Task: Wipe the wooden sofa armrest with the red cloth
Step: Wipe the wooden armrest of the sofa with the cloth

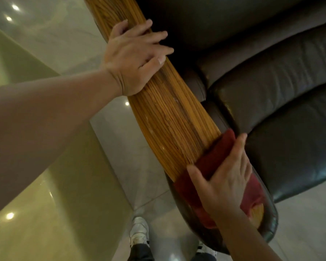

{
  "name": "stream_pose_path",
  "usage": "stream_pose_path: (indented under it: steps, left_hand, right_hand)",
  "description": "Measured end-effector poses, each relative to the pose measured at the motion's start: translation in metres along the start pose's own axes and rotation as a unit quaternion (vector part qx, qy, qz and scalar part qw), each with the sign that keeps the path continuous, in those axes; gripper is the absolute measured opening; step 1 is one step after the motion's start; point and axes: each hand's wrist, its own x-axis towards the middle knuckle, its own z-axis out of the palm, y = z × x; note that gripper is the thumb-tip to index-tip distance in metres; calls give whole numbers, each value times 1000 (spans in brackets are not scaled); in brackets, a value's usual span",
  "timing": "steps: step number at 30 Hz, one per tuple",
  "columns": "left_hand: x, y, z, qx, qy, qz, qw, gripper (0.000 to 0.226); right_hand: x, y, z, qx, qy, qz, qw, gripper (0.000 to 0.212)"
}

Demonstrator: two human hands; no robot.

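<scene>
The wooden sofa armrest (169, 117) is a long striped golden-brown slab running from the top centre down to the lower right. The red cloth (207, 162) lies draped across its near end. My right hand (226, 178) presses flat on the cloth, fingers spread, thumb on the cloth's left side. My left hand (134, 59) rests farther up the armrest, palm down, fingers curled over its right edge, holding nothing loose.
Dark brown leather sofa cushions (280, 87) fill the right side, right against the armrest. A glossy tiled floor (45, 34) lies to the left and below. My white shoes (139, 232) stand on the floor under the armrest's near end.
</scene>
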Motion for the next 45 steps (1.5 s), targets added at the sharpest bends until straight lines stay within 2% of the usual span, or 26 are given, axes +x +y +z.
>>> stream_pose_path:
  steps: [6,9,11,13,15,19,23,30,36,39,41,43,45]
  left_hand:
    - [0,-4,0,-30,19,8,999,53]
    - [-1,-7,4,-48,42,7,998,52]
    - [-1,-10,6,-52,59,2,997,55]
    - [0,-10,8,-72,78,-8,994,59]
    - [0,-9,10,-100,99,-21,990,61]
    - [-1,-6,10,-130,122,-34,983,62]
    - [-3,-3,5,-110,102,-35,988,60]
    - [-7,2,3,-88,78,-31,993,53]
    - [-13,5,5,-35,81,-19,996,52]
    - [-18,9,5,43,118,-22,992,50]
    - [-26,17,8,96,154,-53,982,49]
    - [-39,33,11,79,190,-115,972,49]
    - [-65,69,24,-2,223,-168,960,52]
  right_hand:
    - [71,-85,11,74,26,-16,997,103]
    - [96,-115,18,190,65,23,979,89]
    - [113,-130,22,223,83,52,970,85]
    - [126,-139,26,160,65,48,984,81]
    - [130,-142,30,40,23,13,999,76]
    - [125,-138,30,-90,-9,-44,995,81]
    - [104,-124,26,-121,-19,-82,989,86]
    - [37,-57,9,-134,-26,-35,990,101]
    - [-46,37,4,-134,-28,25,990,107]
    - [-75,78,3,-128,-21,52,990,108]
    - [-82,90,2,-119,-19,51,991,107]
    - [-80,91,3,-106,-11,45,993,103]
    - [-81,91,0,-83,-10,34,996,99]
